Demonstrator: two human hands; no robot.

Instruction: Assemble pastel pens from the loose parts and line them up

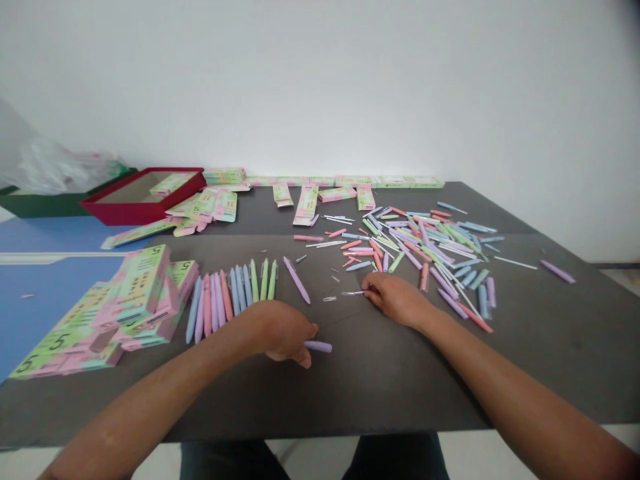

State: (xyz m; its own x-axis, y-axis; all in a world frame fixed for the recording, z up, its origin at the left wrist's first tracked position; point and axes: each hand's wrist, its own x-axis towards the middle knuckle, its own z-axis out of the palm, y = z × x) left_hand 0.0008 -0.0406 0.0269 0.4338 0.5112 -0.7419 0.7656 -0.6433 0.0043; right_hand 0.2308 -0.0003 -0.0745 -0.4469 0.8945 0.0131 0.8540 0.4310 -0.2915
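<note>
My left hand [285, 331] rests on the dark grey table [380, 387], its thumb and fingers closed around one end of a lilac pen barrel [320, 347]. My right hand [397, 299] lies to the right, its fingertips pinching a thin clear pen refill [353, 293]. Above my left hand, a neat row of pastel pens [231, 298] lies side by side, with a single lilac pen [297, 280] just right of it. A loose heap of pastel pen parts and refills [425, 250] spreads beyond my right hand.
Stacked pink-and-green printed cartons [135, 307] stand at the table's left, over a blue surface [50, 307]. Flat printed cartons [306, 204] line the back edge. A red box [143, 197], a green box [45, 203] and a plastic bag [55, 167] sit back left.
</note>
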